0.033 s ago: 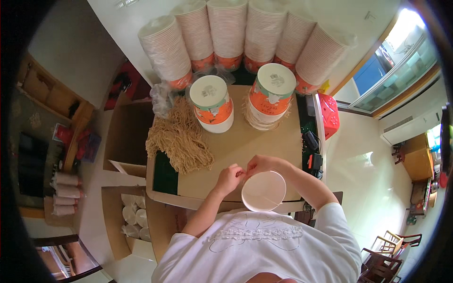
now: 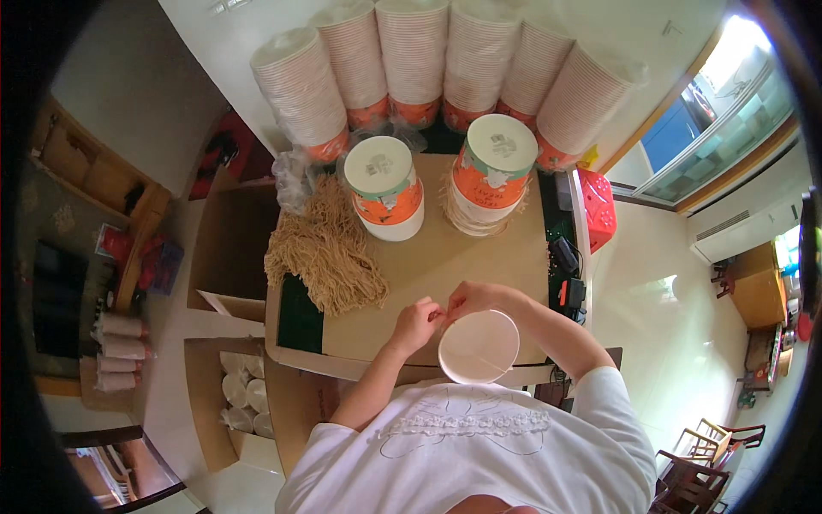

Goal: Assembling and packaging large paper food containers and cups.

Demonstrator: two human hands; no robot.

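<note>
A white paper bucket [image 2: 478, 347] rests with its mouth up at the table's near edge, close against my shirt. Both hands meet at its far left rim. My left hand [image 2: 418, 322] is closed in a pinch just outside the rim. Beside it, my right hand [image 2: 473, 298] bends its pinched fingers over the rim. What sits between the fingertips is too small to make out. A thin cord shows inside the bucket by its near right rim. Left of the hands lies a heap of tan cords [image 2: 330, 257].
Upside-down orange and white buckets stand in a left stack [image 2: 385, 201] and a right stack [image 2: 491, 184]. Tall wrapped bucket stacks [image 2: 413, 60] line the wall. A carton [image 2: 201, 377] of white buckets is at left. A black and orange device [image 2: 571, 294] lies at the right edge.
</note>
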